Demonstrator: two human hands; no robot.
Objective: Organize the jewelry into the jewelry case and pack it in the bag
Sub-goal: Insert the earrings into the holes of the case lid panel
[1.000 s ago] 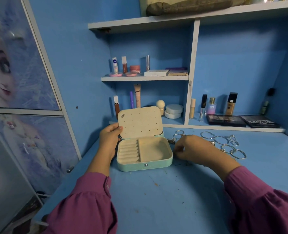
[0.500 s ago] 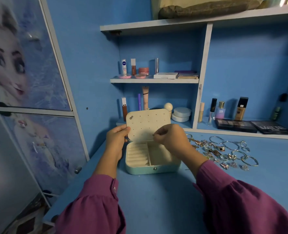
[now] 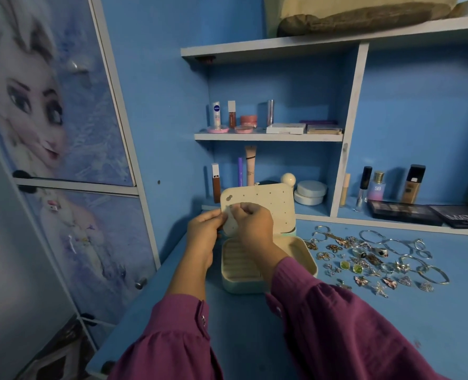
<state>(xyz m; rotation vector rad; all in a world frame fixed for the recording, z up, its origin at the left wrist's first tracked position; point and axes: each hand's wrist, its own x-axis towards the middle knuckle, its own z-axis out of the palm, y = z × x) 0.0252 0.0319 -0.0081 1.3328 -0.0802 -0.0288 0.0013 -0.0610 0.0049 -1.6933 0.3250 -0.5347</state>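
Note:
A mint jewelry case (image 3: 295,249) stands open on the blue desk (image 3: 254,325), its cream lid (image 3: 271,207) upright and dotted with holes. One small earring (image 3: 229,199) sits in the lid's top left corner. My left hand (image 3: 204,233) grips the lid's left edge. My right hand (image 3: 252,224) is at the lid's left part, fingers pinched on a small earring that is barely visible. The case's ring rolls (image 3: 238,263) lie bare. A spread of jewelry (image 3: 369,260) with rings, earrings and bangles lies right of the case.
Shelves behind the case hold cosmetics (image 3: 243,119), tubes, jars (image 3: 309,192) and bottles (image 3: 413,185). Eyeshadow palettes (image 3: 405,212) lie at the back right. A bag-like bundle (image 3: 364,15) rests on the top shelf. A cupboard with printed doors (image 3: 63,133) stands to the left.
My right hand left the jewelry pile, rose across the case and now pinches at the lid's left part beside my left hand. The camera view shifted left.

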